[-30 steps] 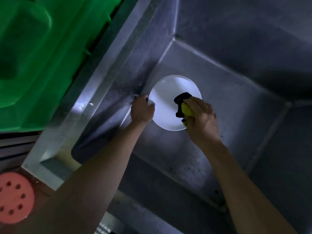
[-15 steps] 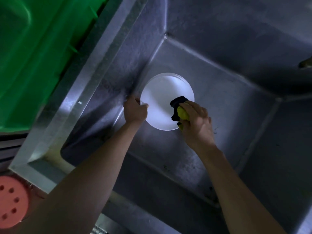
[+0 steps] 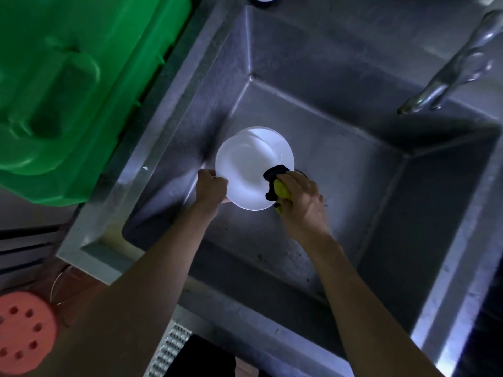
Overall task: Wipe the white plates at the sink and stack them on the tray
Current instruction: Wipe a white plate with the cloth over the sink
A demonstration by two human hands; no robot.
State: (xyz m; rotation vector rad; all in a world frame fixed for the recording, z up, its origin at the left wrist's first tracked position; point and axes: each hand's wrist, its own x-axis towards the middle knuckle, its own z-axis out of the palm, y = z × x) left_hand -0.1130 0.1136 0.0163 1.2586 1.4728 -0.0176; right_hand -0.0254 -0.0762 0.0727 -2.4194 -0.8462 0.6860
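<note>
A white plate [image 3: 246,172] is held low inside the steel sink [image 3: 340,164], tilted up off another white plate [image 3: 275,142] that lies under it. My left hand [image 3: 211,187] grips the upper plate's left rim. My right hand [image 3: 303,202] holds a yellow sponge with a dark scouring side [image 3: 277,183] and presses it against the plate's right edge. No tray shows in this view.
A green plastic crate [image 3: 68,91] sits on the counter left of the sink. The tap [image 3: 449,69] hangs over the basin at the upper right. A round pink perforated lid [image 3: 24,330] lies at the lower left, beside a metal grate [image 3: 168,349].
The upper plate has lifted and tilted, so the plate beneath it now shows at the far edge. Both hands keep their grips, and the sponge stays on the plate's right side.
</note>
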